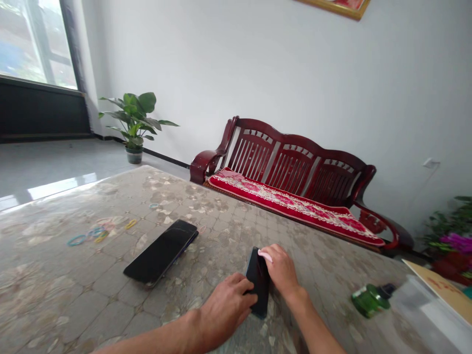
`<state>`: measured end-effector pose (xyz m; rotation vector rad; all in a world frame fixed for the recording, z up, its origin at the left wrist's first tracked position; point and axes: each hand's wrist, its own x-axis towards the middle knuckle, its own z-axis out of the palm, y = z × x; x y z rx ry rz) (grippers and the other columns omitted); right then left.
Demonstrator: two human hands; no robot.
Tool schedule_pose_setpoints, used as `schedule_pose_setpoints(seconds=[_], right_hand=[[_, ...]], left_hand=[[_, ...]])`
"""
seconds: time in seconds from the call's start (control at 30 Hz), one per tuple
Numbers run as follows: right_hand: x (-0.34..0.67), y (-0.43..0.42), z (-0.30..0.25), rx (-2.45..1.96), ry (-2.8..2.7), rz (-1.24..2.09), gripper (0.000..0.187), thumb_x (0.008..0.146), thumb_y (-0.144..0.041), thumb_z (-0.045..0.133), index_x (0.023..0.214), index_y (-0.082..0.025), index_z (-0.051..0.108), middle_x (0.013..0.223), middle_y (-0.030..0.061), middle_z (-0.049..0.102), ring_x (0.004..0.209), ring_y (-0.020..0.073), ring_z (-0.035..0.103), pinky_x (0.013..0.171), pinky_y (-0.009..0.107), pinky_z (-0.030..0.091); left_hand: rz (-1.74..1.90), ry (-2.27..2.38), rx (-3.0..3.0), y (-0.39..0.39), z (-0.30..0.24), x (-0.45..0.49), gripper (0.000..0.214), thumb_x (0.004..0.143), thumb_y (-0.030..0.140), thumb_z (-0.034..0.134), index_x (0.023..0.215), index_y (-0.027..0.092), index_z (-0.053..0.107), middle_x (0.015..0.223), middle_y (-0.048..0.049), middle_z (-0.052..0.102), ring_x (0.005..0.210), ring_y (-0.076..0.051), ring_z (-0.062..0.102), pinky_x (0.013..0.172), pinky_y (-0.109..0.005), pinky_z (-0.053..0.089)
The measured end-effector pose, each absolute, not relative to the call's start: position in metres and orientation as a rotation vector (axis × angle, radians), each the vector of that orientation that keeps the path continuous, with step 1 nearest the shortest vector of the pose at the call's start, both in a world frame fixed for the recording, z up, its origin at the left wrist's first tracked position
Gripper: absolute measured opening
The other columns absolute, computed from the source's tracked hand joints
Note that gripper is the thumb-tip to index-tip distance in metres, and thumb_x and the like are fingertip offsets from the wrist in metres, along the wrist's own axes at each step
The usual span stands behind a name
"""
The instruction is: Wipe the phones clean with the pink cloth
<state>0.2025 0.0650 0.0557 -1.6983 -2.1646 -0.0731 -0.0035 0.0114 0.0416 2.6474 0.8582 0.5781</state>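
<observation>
A black smartphone (262, 290) lies flat on the patterned tablecloth, its dark screen facing up. My left hand (228, 307) grips its left side, thumb and fingertips closed over the edge and lower screen. At the phone's upper end, my right hand (282, 270) is closed on a small pale pink cloth (265, 255), which rests against the screen. Most of that cloth is hidden under the fingers. Further left lies a bigger black slab (162, 253) like a phone or tablet, with a bluish edge showing beneath it.
Several coloured rubber bands (96, 232) are scattered on the tablecloth (106, 295) at the left. To the right stand a green bottle (370, 300) with a black cap and a clear plastic box (424, 309). Beyond the table are a red wooden bench (295, 169) and a potted plant (134, 123).
</observation>
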Motion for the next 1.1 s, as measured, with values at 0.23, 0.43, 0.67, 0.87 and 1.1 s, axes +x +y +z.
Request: schedule_pose_setpoints(seconds=[0.23, 0.43, 0.67, 0.87, 1.1], right_hand=[[0.188, 0.055, 0.054, -1.598, -2.172, 0.041, 0.025, 0.094, -0.017, 0.048, 0.087, -0.025, 0.07, 0.088, 0.0024, 0.066, 0.089, 0.017, 0.062, 0.08, 0.024, 0.042], [0.184, 0.064, 0.056, -1.568, -2.18, 0.084, 0.026, 0.093, -0.015, 0.047, 0.086, -0.025, 0.071, 0.089, 0.0027, 0.066, 0.09, 0.0167, 0.061, 0.08, 0.024, 0.042], [0.182, 0.093, 0.055, -1.725, -2.094, 0.057, 0.023, 0.092, -0.017, 0.05, 0.084, -0.024, 0.07, 0.091, 0.0035, 0.066, 0.088, 0.0164, 0.062, 0.08, 0.023, 0.043], [0.175, 0.063, 0.055, -1.632, -2.198, 0.13, 0.027, 0.09, -0.011, 0.047, 0.087, -0.025, 0.069, 0.093, 0.0027, 0.066, 0.092, 0.0163, 0.061, 0.082, 0.023, 0.042], [0.173, 0.076, 0.063, -1.719, -2.116, 0.041, 0.023, 0.093, -0.017, 0.049, 0.086, -0.025, 0.069, 0.093, 0.0033, 0.067, 0.092, 0.0172, 0.061, 0.083, 0.024, 0.043]], left_hand=[[0.588, 0.866, 2.657, 0.012, 0.037, -0.003, 0.014, 0.098, 0.028, 0.052, 0.09, 0.023, 0.063, 0.102, -0.0012, 0.066, 0.1, -0.02, 0.058, 0.089, -0.031, 0.047], [0.56, 0.87, 2.666, 0.011, 0.04, -0.003, 0.013, 0.097, 0.025, 0.052, 0.089, 0.022, 0.062, 0.102, -0.0016, 0.066, 0.098, -0.02, 0.058, 0.087, -0.031, 0.048], [0.591, 0.864, 2.665, 0.012, 0.035, -0.004, 0.009, 0.094, 0.021, 0.055, 0.094, 0.023, 0.064, 0.105, -0.0027, 0.066, 0.102, -0.021, 0.058, 0.091, -0.031, 0.048], [0.638, 0.867, 2.653, 0.012, 0.031, -0.003, 0.012, 0.096, 0.024, 0.053, 0.092, 0.023, 0.064, 0.102, -0.0021, 0.066, 0.098, -0.02, 0.058, 0.089, -0.032, 0.048], [0.605, 0.869, 2.643, 0.012, 0.033, -0.004, 0.009, 0.094, 0.023, 0.055, 0.097, 0.024, 0.064, 0.106, -0.0017, 0.067, 0.102, -0.021, 0.057, 0.092, -0.032, 0.047]])
